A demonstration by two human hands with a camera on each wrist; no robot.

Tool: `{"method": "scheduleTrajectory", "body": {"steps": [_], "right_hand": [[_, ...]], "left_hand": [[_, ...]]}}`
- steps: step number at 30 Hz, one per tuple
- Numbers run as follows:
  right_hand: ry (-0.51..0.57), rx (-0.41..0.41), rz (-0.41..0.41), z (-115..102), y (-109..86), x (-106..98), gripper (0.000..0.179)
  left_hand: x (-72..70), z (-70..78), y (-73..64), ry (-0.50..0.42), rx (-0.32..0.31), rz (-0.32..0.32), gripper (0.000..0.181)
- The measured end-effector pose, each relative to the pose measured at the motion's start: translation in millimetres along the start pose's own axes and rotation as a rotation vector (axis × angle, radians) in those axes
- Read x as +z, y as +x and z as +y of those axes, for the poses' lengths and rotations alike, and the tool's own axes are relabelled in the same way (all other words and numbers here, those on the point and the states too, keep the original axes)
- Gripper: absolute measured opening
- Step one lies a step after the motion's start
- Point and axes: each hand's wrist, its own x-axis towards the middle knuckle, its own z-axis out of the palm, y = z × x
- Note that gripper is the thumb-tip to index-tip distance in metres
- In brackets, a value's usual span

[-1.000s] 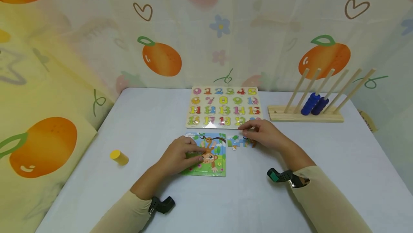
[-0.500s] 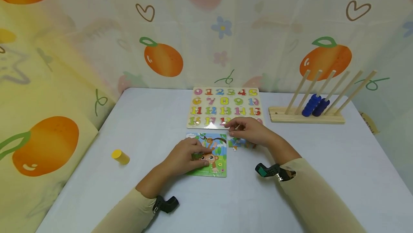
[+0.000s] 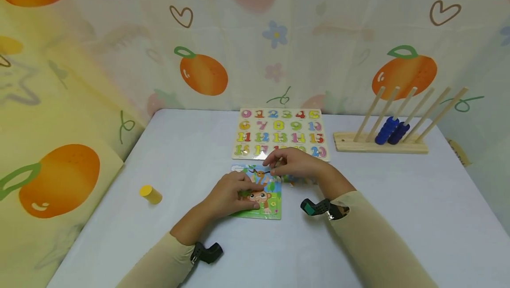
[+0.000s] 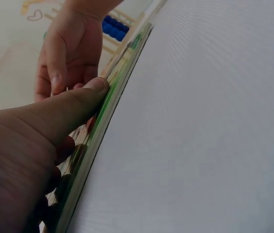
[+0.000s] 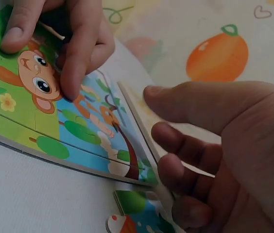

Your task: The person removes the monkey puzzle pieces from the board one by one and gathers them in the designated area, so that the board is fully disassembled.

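A jigsaw puzzle [image 3: 274, 210] with a monkey picture lies in its tray on the white table. My left hand [image 3: 233, 195] rests on the puzzle's left part, thumb and index finger extended over the picture. The right wrist view shows that thumb [image 5: 18, 36] on the green area and a fingertip beside the monkey's face [image 5: 40, 80]. My right hand [image 3: 296, 163] hovers over the puzzle's upper right corner, fingers loosely bent, thumb apart, nothing between them. Partly hidden beneath it, loose puzzle pieces [image 5: 142, 208] lie beside the tray's right edge.
Behind the puzzle lies a number board [image 3: 280, 137] with coloured numerals. A wooden peg stand [image 3: 380, 147] with blue beads [image 3: 386, 130] is at the back right. To the left sits a yellow cylinder [image 3: 150, 194]. A printed curtain [image 3: 247, 57] hangs behind the table.
My right hand has moved left from the loose pieces to above the puzzle's upper right corner. My left hand stays on the puzzle, shifted slightly to the right.
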Motion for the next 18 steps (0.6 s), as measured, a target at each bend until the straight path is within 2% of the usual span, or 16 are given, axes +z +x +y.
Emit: {"method": "scheduleTrajectory", "body": {"steps": [8,18], "right_hand": [[-0.175,-0.007,-0.037,-1.6,6.2,3.6,0.023],[-0.271,-0.02,-0.057,-4.0,10.9,6.8,0.023]], "left_hand": [[3.7,-1.4,0.5,0.0,0.024,0.019,0.044],[2.9,-1.5,-0.2,-0.002,0.023,0.026,0.044]]}}
